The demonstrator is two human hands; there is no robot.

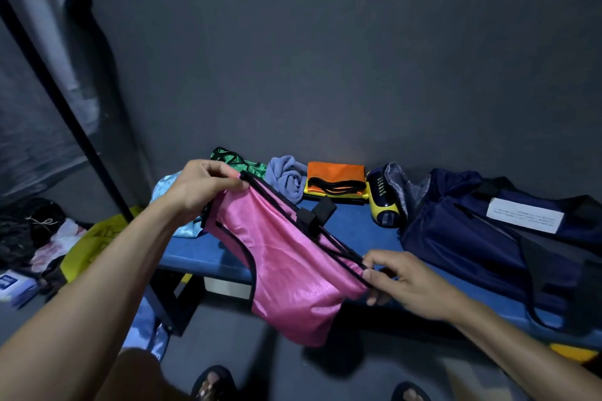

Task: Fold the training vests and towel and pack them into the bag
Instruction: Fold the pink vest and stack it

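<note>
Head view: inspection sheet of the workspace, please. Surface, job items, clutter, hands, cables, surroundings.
Surface: blue bench against a dark wall.
Job's things: pink vest held up over the bench edge; green vest, light blue vest and purple towel unfolded; orange vest folded; navy bag lying on the bench's right end.
Clutter: yellow-and-navy gadget.
Hands: left hand and right hand each pinch the pink vest's black-trimmed edge.
Cables: nothing seen.
Surroundings: yellow bag and bundles on the floor at left.
</note>
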